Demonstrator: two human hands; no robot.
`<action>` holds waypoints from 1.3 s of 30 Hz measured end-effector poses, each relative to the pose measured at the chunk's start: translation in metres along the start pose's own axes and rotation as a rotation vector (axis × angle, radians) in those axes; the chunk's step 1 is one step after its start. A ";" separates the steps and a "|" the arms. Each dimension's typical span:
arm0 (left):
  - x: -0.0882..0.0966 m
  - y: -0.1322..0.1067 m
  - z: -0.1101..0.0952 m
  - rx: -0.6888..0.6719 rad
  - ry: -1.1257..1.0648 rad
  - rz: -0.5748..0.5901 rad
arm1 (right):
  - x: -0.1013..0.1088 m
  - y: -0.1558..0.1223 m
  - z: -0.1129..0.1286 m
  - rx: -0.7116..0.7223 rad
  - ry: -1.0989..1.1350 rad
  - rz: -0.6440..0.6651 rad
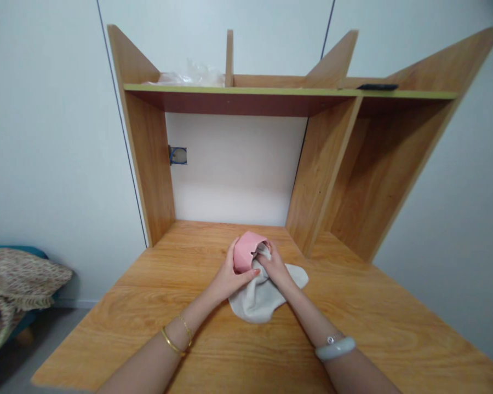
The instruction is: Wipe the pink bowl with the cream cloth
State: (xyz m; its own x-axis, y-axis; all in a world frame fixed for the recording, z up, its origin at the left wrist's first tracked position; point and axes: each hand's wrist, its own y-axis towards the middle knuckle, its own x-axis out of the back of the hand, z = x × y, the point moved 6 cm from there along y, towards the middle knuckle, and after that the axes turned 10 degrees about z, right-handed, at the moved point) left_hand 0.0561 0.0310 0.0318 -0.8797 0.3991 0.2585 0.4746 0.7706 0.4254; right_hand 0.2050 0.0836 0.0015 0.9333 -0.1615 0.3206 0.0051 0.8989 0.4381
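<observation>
A pink faceted container (245, 250) is tipped on its side above the desk, its opening turned toward the right. My left hand (233, 276) is wrapped round its left side, with the thumb along the lower rim. A pale grey cloth (257, 301) hangs from the opening and spreads over the desktop below. My right hand (274, 265) reaches into the opening with part of the cloth bunched at its fingers. Those fingertips are hidden inside the container.
The wooden desk (181, 328) carries a shelf unit (246, 93) at the back. On its upper board lie a clear plastic bag (193, 75) and a flat black object (377, 87). An open socket box (178, 155) is in the wall. A patterned blanket (20, 279) lies at far left.
</observation>
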 end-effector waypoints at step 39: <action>0.026 0.003 0.025 0.103 0.023 -0.072 | -0.004 -0.019 0.028 -0.021 -0.266 -0.066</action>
State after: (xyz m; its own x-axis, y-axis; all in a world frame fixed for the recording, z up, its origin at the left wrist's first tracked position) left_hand 0.0335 0.0558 0.0180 -0.9098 0.3307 0.2508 0.4040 0.8441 0.3526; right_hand 0.1917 0.0559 0.0151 0.8035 -0.3192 0.5025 0.0733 0.8907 0.4486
